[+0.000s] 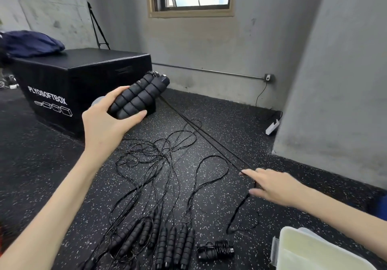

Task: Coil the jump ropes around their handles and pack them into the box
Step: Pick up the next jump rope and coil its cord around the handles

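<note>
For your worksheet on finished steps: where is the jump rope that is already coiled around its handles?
In the head view, the coiled jump rope lies on the floor at bottom centre-right, between the row of uncoiled handles and the white box.

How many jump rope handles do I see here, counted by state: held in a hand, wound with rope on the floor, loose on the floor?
Held handles, in the left hand: 2
Handles in the wound bundle: 2
Loose handles on the floor: 8, as far as the tangle allows
Total: 12
</note>
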